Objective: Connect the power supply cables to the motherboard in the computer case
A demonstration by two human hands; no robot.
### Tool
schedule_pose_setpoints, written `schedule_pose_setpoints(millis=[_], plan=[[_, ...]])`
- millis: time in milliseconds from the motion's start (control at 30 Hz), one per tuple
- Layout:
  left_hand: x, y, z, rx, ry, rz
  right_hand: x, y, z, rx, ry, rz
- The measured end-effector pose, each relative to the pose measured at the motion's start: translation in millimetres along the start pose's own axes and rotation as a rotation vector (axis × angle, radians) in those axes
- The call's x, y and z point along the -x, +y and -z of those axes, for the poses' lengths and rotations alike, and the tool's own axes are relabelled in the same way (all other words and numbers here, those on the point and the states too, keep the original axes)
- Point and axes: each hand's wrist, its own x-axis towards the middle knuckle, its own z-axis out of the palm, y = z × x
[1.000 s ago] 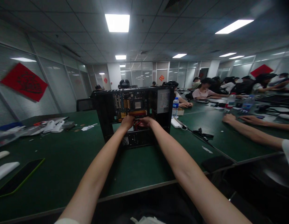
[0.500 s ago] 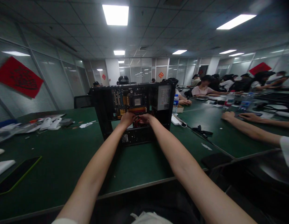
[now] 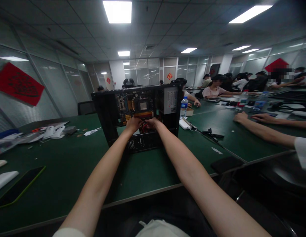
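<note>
An open black computer case stands upright on the green table, its inside facing me. Within it are a motherboard with slots and a square processor area, and a silver power supply at the upper right. Both my hands reach into its lower middle, below the board. My left hand has its fingers closed at the left side of a bundle of red and dark cables. From the other side, my right hand pinches at the same cables. The fingertips are small and partly hidden.
A phone with a green edge lies at the left, near white objects. Loose parts and papers lie farther back. Right of the case are a water bottle, a white power strip and a neighbour's forearms.
The view has shifted slightly, so the case sits a little farther left and higher. My hands stay at the cables with hardly any visible movement.
</note>
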Motion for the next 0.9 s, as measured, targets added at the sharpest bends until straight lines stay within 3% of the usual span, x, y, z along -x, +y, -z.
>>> schedule_pose_setpoints(millis=[500,900], plan=[[-1.1,-1.5,0.7,-0.007,-0.016,0.025,3.1,-4.1,-8.2,-0.024,0.011,-0.023],[-1.8,2.5,4.7,-0.081,-0.023,0.024,3.6,-2.8,-15.1,0.025,0.113,0.040]])
